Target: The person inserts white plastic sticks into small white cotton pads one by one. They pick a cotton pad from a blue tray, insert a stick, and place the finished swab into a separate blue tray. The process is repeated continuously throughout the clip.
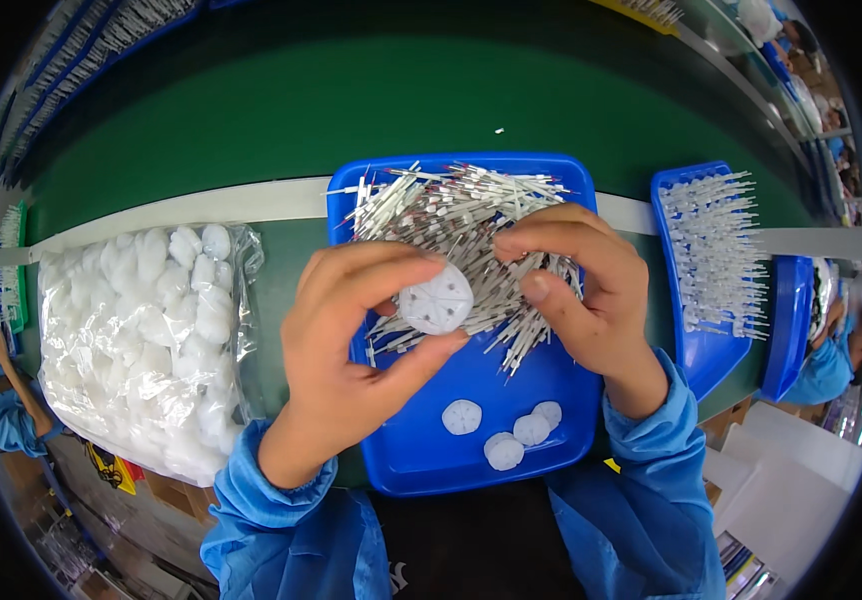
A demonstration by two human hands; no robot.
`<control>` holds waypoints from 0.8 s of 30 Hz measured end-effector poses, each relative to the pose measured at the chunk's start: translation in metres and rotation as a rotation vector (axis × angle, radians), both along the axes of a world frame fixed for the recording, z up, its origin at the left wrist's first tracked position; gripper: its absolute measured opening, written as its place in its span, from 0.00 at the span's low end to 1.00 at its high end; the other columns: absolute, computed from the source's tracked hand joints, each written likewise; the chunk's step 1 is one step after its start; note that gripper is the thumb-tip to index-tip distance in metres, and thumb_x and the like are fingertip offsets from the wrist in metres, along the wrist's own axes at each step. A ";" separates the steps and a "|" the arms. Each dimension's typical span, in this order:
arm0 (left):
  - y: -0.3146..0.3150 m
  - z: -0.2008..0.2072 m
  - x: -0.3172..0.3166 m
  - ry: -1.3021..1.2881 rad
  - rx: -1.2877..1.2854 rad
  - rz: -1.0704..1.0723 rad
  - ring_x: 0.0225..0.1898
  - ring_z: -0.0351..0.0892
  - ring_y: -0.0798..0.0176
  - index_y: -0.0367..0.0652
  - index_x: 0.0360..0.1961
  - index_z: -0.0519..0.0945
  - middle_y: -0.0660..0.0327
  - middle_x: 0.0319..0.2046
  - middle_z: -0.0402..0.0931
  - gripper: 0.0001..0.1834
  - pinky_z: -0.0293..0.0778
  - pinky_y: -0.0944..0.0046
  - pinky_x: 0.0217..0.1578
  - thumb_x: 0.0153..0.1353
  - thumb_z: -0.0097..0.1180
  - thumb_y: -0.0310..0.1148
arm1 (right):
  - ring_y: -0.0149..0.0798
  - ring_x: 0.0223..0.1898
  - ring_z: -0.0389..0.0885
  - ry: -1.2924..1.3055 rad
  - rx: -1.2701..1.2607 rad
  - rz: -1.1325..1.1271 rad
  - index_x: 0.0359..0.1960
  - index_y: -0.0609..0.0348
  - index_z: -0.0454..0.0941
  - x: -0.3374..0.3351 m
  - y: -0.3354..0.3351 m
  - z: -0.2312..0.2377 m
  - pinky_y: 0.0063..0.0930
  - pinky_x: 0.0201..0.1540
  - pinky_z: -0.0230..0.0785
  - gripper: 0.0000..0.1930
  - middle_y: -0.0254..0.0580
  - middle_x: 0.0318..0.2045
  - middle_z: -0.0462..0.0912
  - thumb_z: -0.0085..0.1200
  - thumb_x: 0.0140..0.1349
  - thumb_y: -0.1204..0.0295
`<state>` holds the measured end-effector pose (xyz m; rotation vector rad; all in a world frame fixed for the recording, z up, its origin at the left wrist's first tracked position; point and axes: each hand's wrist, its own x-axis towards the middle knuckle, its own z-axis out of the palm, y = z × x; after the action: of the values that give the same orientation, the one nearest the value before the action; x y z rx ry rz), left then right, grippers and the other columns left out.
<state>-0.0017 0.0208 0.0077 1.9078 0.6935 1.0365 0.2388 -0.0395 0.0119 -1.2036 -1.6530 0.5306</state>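
My left hand (351, 330) is closed, its thumb and fingers gripping a white round disc (436, 300) by the rim. Small dark holes and faint lines mark the disc's upward face. To its right hovers my right hand (586, 290), thumb and forefinger apart with nothing visible between them. Beneath both hands is a blue tray (431, 462). A loose heap of thin white-and-grey rods (461, 215), some with reddish ends, fills its far part. My hands hide some of the heap. Several similar white discs (462, 416) lie in the near part.
A clear plastic bag (141, 340) packed with rounded white pieces lies at left. On the right, a blue bin (706, 345) holds many white rods (716, 250) in rows. The table (251, 100) is green. Other people in blue sleeves (11, 415) appear at both edges.
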 end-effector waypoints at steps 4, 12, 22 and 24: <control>-0.002 0.002 0.005 0.045 0.207 0.000 0.49 0.82 0.53 0.41 0.54 0.87 0.56 0.51 0.84 0.29 0.78 0.58 0.47 0.47 0.80 0.24 | 0.31 0.38 0.90 0.198 -0.263 0.088 0.52 0.62 0.87 -0.018 -0.007 0.013 0.26 0.44 0.80 0.16 0.40 0.36 0.91 0.69 0.62 0.82; 0.001 0.003 0.005 0.083 0.222 -0.125 0.54 0.83 0.47 0.36 0.56 0.87 0.49 0.55 0.84 0.29 0.78 0.54 0.54 0.50 0.76 0.23 | 0.26 0.36 0.88 0.455 -0.428 0.083 0.46 0.65 0.84 -0.019 -0.012 0.012 0.22 0.42 0.79 0.09 0.36 0.33 0.88 0.67 0.66 0.82; 0.002 0.000 0.006 0.102 0.298 -0.146 0.53 0.84 0.47 0.36 0.56 0.87 0.51 0.54 0.86 0.29 0.78 0.52 0.55 0.49 0.75 0.23 | 0.27 0.45 0.85 0.678 -0.484 0.231 0.51 0.64 0.79 -0.015 -0.021 -0.003 0.24 0.49 0.80 0.16 0.35 0.44 0.84 0.69 0.64 0.83; 0.002 0.003 0.005 0.112 0.294 -0.166 0.53 0.84 0.47 0.36 0.54 0.87 0.51 0.54 0.86 0.28 0.78 0.52 0.54 0.49 0.76 0.24 | 0.29 0.44 0.87 0.623 -0.450 0.192 0.50 0.63 0.81 -0.016 -0.025 -0.004 0.26 0.47 0.80 0.15 0.36 0.42 0.86 0.69 0.63 0.83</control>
<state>0.0031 0.0225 0.0107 2.2495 0.4532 0.9731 0.2231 -0.0644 0.0079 -1.0390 -1.1392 1.3065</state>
